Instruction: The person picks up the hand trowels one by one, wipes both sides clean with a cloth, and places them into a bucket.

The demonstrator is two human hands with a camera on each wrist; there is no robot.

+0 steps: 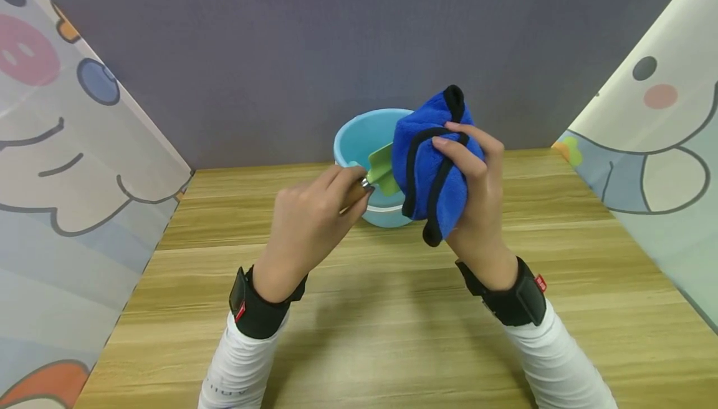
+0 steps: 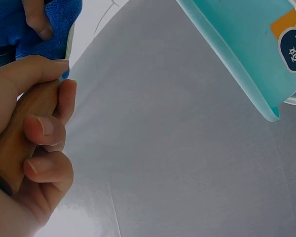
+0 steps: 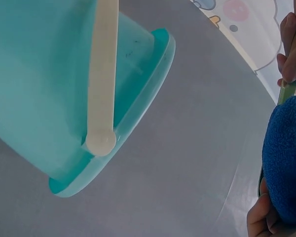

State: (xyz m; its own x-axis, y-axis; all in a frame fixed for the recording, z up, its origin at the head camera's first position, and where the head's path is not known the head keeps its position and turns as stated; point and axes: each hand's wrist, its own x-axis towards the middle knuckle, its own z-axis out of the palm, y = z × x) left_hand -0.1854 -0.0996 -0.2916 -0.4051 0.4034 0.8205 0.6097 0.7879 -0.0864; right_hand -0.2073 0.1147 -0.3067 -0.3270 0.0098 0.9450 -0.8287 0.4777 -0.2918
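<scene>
Both hands busy, trowel + cloth over table.
L hand [image 1: 305, 222] gripped round wood handle of small green trowel [image 1: 382, 166], blade held out toward R hand [image 1: 477, 191], which is clamped on bunched blue cloth [image 1: 429, 166] pressed vs blade, prob wiping. Behind: teal bucket [image 1: 359, 141] on table [image 1: 392, 309], handle down.

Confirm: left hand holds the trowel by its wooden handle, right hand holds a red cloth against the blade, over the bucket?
Not quite: the cloth is blue, not red, as the head view shows. The rest holds: left hand on the trowel handle, right hand holding the cloth to the blade, bucket behind.
</scene>
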